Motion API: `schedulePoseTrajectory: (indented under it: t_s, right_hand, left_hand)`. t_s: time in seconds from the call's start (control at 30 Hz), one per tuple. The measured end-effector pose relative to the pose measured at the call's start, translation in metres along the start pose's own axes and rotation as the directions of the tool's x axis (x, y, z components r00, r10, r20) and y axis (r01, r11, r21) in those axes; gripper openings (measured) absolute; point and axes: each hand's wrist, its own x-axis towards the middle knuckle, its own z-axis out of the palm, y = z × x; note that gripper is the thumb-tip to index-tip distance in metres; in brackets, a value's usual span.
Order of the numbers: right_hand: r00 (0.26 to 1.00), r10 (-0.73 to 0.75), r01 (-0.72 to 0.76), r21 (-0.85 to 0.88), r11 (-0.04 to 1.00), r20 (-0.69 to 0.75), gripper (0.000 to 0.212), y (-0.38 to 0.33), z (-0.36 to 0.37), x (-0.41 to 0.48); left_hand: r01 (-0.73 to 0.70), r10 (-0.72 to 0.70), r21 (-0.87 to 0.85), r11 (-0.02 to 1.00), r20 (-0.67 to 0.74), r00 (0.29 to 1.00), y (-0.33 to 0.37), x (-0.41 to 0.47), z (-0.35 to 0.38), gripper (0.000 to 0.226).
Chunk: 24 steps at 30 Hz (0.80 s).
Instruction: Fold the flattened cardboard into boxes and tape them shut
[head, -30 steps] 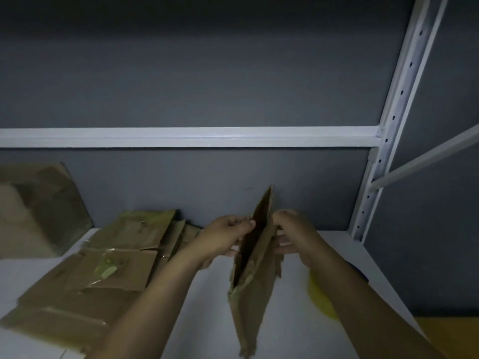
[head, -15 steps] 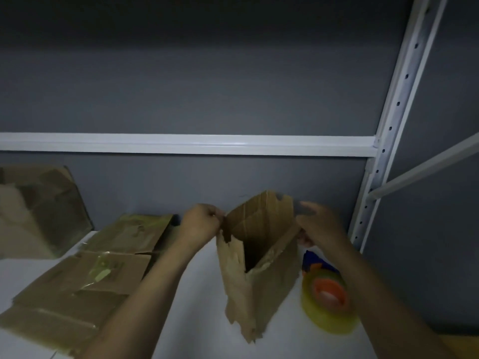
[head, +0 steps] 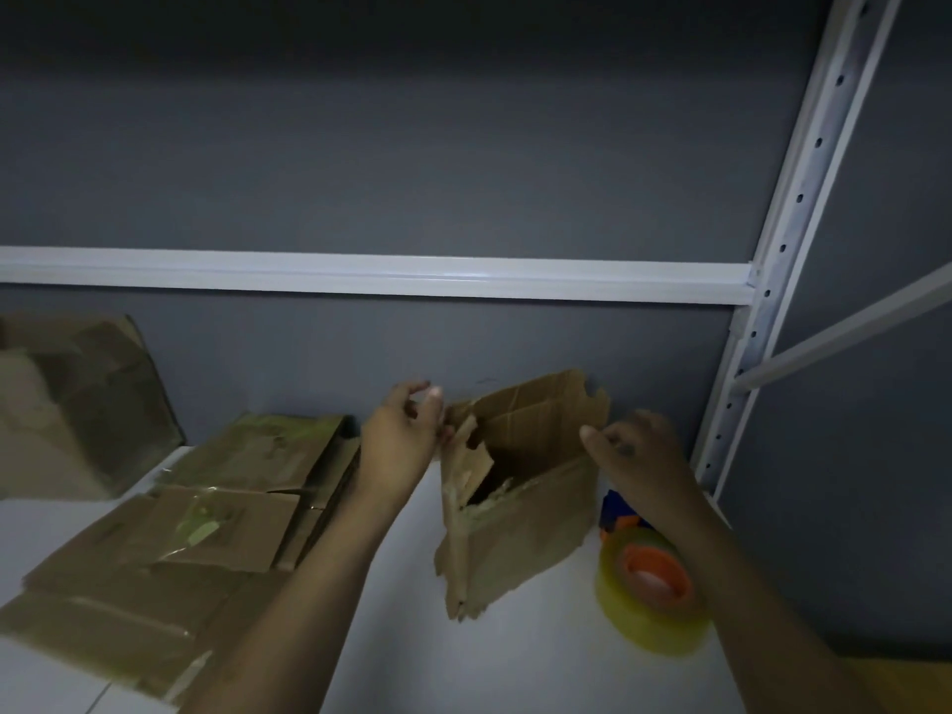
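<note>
**Square the box before you fold**

The box [head: 520,512] stands open-topped on the white shelf [head: 515,662], between the flat stack [head: 170,533] on the left and the tape [head: 650,590] just to its right. Your left hand [head: 402,445] sits at the torn left flap with its fingers curled. Your right hand [head: 639,450] is curled at the far right corner. The dim light hides whether either hand actually pinches the card, so I cannot tell the grip.

The tube looks skewed, leaning left. Push the two opposite corners toward each other until the walls stand straight. Go gently on the left side, since the ragged card there may tear further. Fold the short flaps first, then the long ones. Hold them flat with one hand before you reach right for the tape.
</note>
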Motion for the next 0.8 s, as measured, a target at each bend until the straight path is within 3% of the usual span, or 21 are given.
schedulePoseTrajectory:
  t_s: [0.1,0.17,0.23,0.33,0.4,0.47,0.57,0.63,0.73,0.8]
  right_hand:
    - [0.999,-0.029,0.028,0.038,0.999,0.019,0.049,-0.001,0.002,-0.001]
    - [0.998,-0.055,0.055,0.05,0.997,-0.005,0.051,-0.001,0.003,0.0]
    - [0.998,-0.07,0.07,0.058,0.996,0.001,0.05,0.0,0.002,0.0]
    - [0.998,-0.069,0.069,0.003,0.998,0.0,0.049,0.003,0.001,0.0]
    - [0.998,-0.069,0.069,-0.011,0.998,0.003,0.044,0.004,-0.001,-0.002]
    - [0.995,-0.089,0.088,0.016,0.996,0.05,0.04,0.01,-0.001,-0.002]
    - [0.978,-0.135,0.118,0.117,0.986,0.156,0.033,0.014,-0.007,-0.004]
    - [0.971,-0.139,0.084,0.272,0.959,0.192,0.035,0.015,-0.011,-0.003]
    - [0.964,-0.105,-0.045,0.536,0.843,0.246,0.071,0.021,-0.01,0.004]
    - [0.947,-0.114,-0.065,0.526,0.848,0.3,0.089,0.03,0.0,0.01]
  left_hand:
    - [-0.094,0.114,-0.118,0.989,0.176,0.978,-0.01,-0.018,-0.001,0.023]
    - [-0.097,0.145,-0.144,0.985,0.382,0.913,-0.017,-0.026,-0.005,0.027]
    - [-0.124,0.152,-0.088,0.988,0.56,0.815,-0.027,-0.03,-0.01,0.045]
    - [-0.261,0.154,0.053,0.964,0.688,0.71,-0.042,-0.022,-0.014,0.077]
    - [-0.364,0.101,0.222,0.905,0.718,0.689,-0.05,-0.014,-0.014,0.086]
    - [-0.415,0.09,0.319,0.852,0.692,0.716,-0.059,-0.008,-0.014,0.092]
    - [-0.406,0.155,0.292,0.866,0.616,0.772,-0.065,-0.005,-0.011,0.096]
    - [-0.363,0.141,0.274,0.891,0.592,0.793,-0.065,-0.005,-0.008,0.097]
    - [-0.328,0.123,0.262,0.908,0.581,0.805,-0.065,-0.006,-0.006,0.102]
    - [-0.313,0.117,0.246,0.917,0.584,0.803,-0.067,-0.005,-0.007,0.105]
